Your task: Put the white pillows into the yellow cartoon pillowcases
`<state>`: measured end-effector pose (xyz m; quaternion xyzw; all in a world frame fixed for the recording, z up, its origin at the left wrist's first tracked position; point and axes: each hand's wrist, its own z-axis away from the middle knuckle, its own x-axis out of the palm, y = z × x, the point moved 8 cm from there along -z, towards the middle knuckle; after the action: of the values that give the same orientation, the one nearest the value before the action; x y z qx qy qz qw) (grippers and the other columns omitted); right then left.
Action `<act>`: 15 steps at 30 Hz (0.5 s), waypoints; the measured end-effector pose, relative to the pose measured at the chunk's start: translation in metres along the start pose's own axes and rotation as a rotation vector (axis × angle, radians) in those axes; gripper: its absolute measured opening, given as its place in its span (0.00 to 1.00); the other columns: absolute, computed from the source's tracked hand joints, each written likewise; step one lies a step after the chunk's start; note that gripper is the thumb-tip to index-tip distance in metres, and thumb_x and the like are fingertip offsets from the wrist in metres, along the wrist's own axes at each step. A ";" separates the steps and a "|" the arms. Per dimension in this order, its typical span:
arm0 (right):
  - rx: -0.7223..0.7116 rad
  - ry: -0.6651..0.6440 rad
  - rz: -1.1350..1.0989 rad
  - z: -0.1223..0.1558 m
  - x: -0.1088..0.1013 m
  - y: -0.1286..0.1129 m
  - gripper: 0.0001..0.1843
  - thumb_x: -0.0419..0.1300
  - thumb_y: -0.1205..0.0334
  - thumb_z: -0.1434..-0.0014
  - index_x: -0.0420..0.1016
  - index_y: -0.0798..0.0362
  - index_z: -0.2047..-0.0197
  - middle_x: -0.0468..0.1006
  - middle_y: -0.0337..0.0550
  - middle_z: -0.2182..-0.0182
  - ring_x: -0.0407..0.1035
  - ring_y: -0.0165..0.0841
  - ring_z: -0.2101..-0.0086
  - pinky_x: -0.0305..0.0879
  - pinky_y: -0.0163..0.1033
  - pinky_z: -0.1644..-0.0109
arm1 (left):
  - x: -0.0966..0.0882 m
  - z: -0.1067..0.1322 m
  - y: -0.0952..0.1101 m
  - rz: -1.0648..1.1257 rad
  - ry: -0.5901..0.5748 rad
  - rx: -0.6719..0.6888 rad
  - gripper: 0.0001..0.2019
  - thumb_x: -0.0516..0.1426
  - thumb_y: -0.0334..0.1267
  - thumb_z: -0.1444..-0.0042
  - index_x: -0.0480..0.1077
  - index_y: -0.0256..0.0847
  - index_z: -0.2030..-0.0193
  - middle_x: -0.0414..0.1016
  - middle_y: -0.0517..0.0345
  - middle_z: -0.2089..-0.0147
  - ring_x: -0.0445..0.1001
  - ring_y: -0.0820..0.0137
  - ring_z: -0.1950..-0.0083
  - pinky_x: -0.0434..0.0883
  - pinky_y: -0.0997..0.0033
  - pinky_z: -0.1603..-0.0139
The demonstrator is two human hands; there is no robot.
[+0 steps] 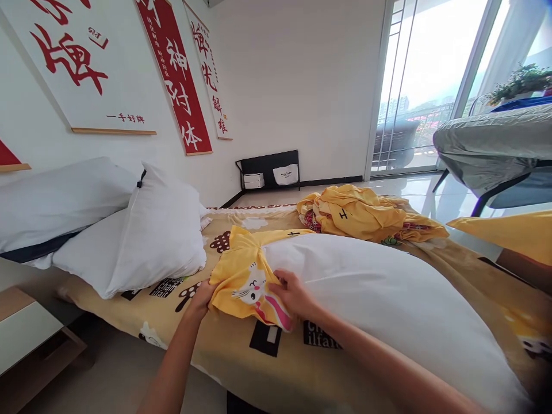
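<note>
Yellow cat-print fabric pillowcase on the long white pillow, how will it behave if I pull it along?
Probably floppy: the yellow cat-print fabric pillowcase bunches into folds where the left hand and right hand grip it. Likely light, as thin cloth, and may drag on the plump long white pillow.

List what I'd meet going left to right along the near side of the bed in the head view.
From the left: bedside table → white pillows → left hand → yellow pillowcase → right hand → long white pillow → yellow cushion at the right edge.
</note>
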<state>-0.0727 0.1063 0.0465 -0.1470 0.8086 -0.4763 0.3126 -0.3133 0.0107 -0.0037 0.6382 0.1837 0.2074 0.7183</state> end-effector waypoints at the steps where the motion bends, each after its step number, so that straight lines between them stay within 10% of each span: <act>1: 0.039 -0.011 -0.087 -0.003 0.000 0.000 0.14 0.58 0.51 0.48 0.62 0.52 0.75 0.70 0.38 0.73 0.65 0.33 0.67 0.63 0.38 0.63 | 0.001 -0.004 0.011 0.006 0.018 0.017 0.25 0.69 0.45 0.61 0.73 0.33 0.57 0.80 0.47 0.65 0.79 0.59 0.61 0.75 0.65 0.63; 5: 0.121 -0.233 -0.429 -0.002 -0.003 -0.004 0.22 0.59 0.43 0.48 0.69 0.53 0.60 0.76 0.42 0.64 0.70 0.36 0.62 0.68 0.40 0.60 | 0.003 -0.015 0.053 0.023 0.079 0.061 0.21 0.67 0.45 0.58 0.72 0.33 0.60 0.80 0.50 0.68 0.78 0.63 0.68 0.73 0.69 0.68; 11: 0.217 -0.617 0.280 0.034 -0.015 0.008 0.21 0.71 0.51 0.65 0.67 0.54 0.76 0.67 0.32 0.78 0.62 0.28 0.73 0.57 0.33 0.72 | 0.014 -0.007 0.094 -0.116 0.021 0.024 0.17 0.67 0.43 0.59 0.72 0.33 0.65 0.78 0.53 0.72 0.76 0.65 0.72 0.71 0.71 0.72; 15: 0.193 -0.629 0.079 0.045 -0.023 0.003 0.21 0.65 0.45 0.57 0.64 0.54 0.75 0.62 0.32 0.78 0.56 0.25 0.75 0.51 0.32 0.73 | 0.001 -0.001 0.102 -0.335 -0.003 0.007 0.20 0.68 0.48 0.61 0.71 0.33 0.69 0.77 0.54 0.76 0.74 0.65 0.76 0.67 0.72 0.78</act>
<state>-0.0255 0.0898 0.0361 -0.2251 0.6287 -0.4696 0.5776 -0.3191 0.0224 0.0973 0.6015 0.2875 0.0830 0.7408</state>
